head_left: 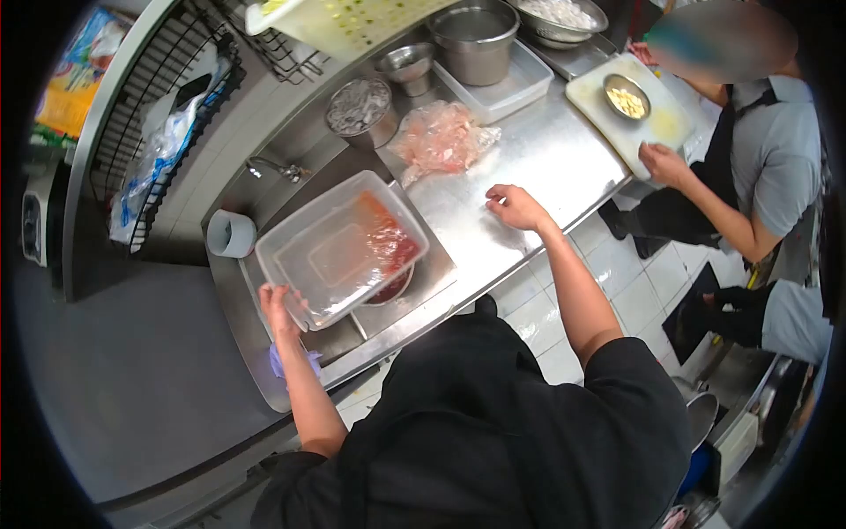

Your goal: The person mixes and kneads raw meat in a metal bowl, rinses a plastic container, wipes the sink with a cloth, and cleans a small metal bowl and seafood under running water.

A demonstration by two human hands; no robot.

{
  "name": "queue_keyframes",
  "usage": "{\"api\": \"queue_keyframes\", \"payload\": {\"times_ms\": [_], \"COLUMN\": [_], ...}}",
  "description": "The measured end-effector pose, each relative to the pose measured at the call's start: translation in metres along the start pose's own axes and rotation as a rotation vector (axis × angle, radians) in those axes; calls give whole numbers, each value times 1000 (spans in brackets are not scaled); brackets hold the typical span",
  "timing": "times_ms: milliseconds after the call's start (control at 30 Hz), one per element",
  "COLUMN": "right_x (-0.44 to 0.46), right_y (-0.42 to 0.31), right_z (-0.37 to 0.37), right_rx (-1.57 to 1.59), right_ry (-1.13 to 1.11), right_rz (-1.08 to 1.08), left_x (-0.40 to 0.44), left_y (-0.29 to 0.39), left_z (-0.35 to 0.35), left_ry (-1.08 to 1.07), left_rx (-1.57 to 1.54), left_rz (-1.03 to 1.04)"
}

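Observation:
A clear plastic tub (326, 256) with red liquid toward its right side sits tilted over the sink. My left hand (280, 309) grips its lower left corner. Beneath the tub's right part, a round metal bowl (394, 289) partly shows. Over the steel counter (538, 159), my right hand (515, 208) is held with its fingers curled apart and nothing in them. Behind that hand lies a clear plastic bag (441, 139) with pinkish contents.
Metal pots (476, 57), a pot of greyish contents (359, 110) and a yellow basket (352, 26) line the back. At the right, a co-worker (767, 141) stands by a cutting board (665, 128) holding a small bowl (627, 97). A faucet (278, 168) is behind the sink.

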State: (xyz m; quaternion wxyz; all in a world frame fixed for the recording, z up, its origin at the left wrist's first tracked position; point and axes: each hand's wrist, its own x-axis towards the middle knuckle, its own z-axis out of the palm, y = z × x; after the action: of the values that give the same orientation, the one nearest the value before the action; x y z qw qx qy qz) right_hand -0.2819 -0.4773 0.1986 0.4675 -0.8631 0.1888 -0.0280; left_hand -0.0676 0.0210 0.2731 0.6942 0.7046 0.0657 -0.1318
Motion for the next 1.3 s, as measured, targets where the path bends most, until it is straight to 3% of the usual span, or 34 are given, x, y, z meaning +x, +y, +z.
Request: {"api": "queue_keyframes", "payload": {"times_ms": [100,167,233,400,633,967,1100,1167,1300], "right_x": [-21,-29,-36,-47,-56,-26,8,34,100], "right_y": [-6,-14,-22,-33,-36,-60,-75,-89,-117], "right_z": [26,40,53,73,103,130,146,157,193], "right_rx": [56,93,152,127,39,48,85,68,148], "right_ry": [-9,-12,-3,10,76,31,26,4,7], "right_rz": [18,23,23,-68,-125,-176,-124,-112,-100], "left_x": [3,20,8,-47,-77,-133,-122,-102,-19], "left_y": [30,22,21,26,35,66,89,91,31], "left_z": [29,59,110,219,256,221,182,151,40], "left_ry": [41,187,206,274,228,-6,115,261,525], "left_rx": [164,718,864,1165,1298,1367,1191,984,729], "left_rz": [102,443,645,586,702,1080,991,852,564]}}
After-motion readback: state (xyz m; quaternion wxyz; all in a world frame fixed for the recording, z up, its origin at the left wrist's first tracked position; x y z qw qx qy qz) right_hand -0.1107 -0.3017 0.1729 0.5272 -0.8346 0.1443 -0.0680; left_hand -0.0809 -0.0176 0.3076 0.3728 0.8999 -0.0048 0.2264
